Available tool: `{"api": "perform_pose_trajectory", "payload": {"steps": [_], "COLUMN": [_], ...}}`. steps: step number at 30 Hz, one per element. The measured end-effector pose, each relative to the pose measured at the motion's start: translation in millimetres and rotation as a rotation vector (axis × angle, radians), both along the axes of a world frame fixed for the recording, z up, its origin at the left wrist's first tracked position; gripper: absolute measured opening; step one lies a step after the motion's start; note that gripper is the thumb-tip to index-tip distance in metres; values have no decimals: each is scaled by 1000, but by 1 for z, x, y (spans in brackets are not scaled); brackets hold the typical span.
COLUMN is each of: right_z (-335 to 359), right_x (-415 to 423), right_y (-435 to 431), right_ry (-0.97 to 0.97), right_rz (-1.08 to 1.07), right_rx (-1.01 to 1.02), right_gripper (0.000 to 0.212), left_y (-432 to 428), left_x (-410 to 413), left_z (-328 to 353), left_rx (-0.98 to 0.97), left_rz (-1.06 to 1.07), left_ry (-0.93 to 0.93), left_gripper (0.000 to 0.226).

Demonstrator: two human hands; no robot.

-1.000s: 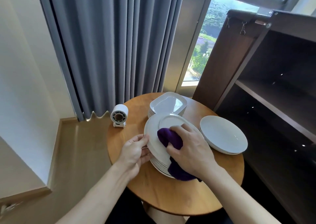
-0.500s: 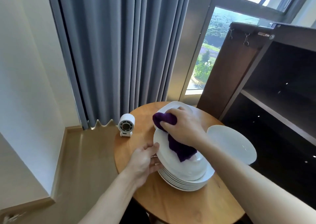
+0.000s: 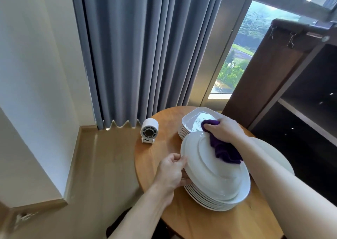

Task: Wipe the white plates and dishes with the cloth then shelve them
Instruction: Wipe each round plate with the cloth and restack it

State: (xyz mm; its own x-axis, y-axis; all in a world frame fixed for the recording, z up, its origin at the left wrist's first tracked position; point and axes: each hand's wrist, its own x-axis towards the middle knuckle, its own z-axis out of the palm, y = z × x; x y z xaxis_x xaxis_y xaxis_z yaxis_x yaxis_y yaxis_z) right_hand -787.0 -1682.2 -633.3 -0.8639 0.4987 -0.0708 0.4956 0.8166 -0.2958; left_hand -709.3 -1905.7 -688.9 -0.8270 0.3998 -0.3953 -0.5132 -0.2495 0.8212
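On the round wooden table point(image 3: 156, 158) stands a stack of round white plates point(image 3: 209, 198). My left hand point(image 3: 171, 173) grips the left rim of the top round plate point(image 3: 215, 176), which is tilted up off the stack. My right hand point(image 3: 224, 129) holds a purple cloth point(image 3: 222, 149) and presses it against the plate's far edge. Behind it sits a stack of square white dishes point(image 3: 193, 120). Another round white plate point(image 3: 275, 156) lies to the right, mostly hidden by my right forearm.
A small white round fan point(image 3: 149, 130) stands on the table's left side. A dark wooden shelf unit point(image 3: 295, 96) with open shelves stands to the right. Grey curtains point(image 3: 145, 52) and a window lie behind the table.
My right hand has slid the cloth from the plate's near side up to its far edge. The head camera has moved closer to the table. My left hand keeps its grip on the rim.
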Motion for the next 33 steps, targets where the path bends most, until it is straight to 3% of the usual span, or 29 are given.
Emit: {"api": "perform_pose_trajectory", "payload": {"steps": [3,6,13,17,26,29,33], "right_z": [-13,-26,-37,-37,-30,-22,-1], "right_x": [29,64,131,166,214,198,151], "right_y": [18,25,5,-18,-118,-140,-149], "right_ry": [129,214,230,231,351,350,470], "right_rz": [-95,-176,-298,-295,-20,112,229], "right_rx": [-107,-72,100,80,-36,23,232], "right_gripper": [42,43,47,43,31,32,29], "left_y": [0,0,1,2,3,0,-4], "left_x": [-1,0,0,0,3,5,6], "left_z": [2,3,1,-2,-3,-1,2], "left_rx": [19,14,1,-2,-16,14,77], "left_rz": [-6,-3,9,13,-1,28,52], "left_ry": [2,9,7,22,44,39,16], "left_gripper": [22,16,16,16,18,23,52]}}
